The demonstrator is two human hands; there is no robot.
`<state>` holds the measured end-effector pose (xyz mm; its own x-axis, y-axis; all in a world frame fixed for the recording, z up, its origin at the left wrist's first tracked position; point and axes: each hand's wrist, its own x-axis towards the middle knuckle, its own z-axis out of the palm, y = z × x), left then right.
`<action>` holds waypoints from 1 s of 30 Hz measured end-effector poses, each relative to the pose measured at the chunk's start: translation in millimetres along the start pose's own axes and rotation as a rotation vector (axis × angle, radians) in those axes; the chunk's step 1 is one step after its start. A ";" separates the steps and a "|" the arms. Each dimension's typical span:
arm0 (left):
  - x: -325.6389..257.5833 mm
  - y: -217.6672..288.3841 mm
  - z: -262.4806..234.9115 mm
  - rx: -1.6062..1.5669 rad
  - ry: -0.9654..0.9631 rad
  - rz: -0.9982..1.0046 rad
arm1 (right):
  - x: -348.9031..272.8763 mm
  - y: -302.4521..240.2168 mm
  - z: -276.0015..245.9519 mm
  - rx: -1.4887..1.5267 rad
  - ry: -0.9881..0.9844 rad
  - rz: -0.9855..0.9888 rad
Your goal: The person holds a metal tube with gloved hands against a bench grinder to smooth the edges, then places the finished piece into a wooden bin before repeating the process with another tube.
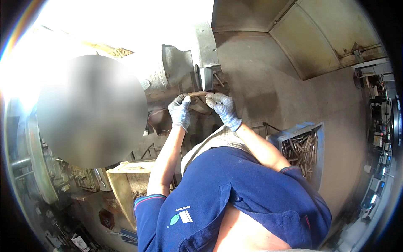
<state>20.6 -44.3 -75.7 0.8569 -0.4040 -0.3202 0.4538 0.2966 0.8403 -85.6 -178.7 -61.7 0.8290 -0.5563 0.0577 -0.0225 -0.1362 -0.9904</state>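
Between my two gloved hands is a slim, brownish metal piece, held level by its ends. My left hand, in a grey-blue knit glove, pinches the left end. The right end sits in the fingers of my right hand, gloved the same way. Just beyond the piece is the narrow edge of what looks like a grinding machine's wheel or belt, below a grey metal housing. Whether the piece touches that edge I cannot tell.
To my right stands a blue crate of many slim metal pieces. A pale yellowish box with more pieces is near my left elbow. A blurred round patch hides the left side. Metal panels rise at the far right.
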 end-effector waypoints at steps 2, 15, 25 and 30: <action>0.6 -2.6 2.8 0.042 -0.030 -0.012 | 2.2 -1.1 -7.3 -0.061 0.023 0.000; 17.9 -18.9 -2.1 0.146 -0.016 -0.026 | 5.2 0.3 -4.0 0.017 0.049 0.143; -10.1 28.7 -8.7 0.022 -0.016 0.016 | 1.6 -0.6 16.2 0.074 -0.017 -0.009; -44.2 49.3 -21.2 0.162 -0.110 0.036 | -23.6 -50.0 -5.3 -0.059 -0.114 -0.363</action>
<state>10.2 6.6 -29.4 0.8363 -0.4899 -0.2462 0.3702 0.1731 0.9127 -107.0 -163.1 -12.9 0.8455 -0.3690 0.3858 0.2544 -0.3569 -0.8988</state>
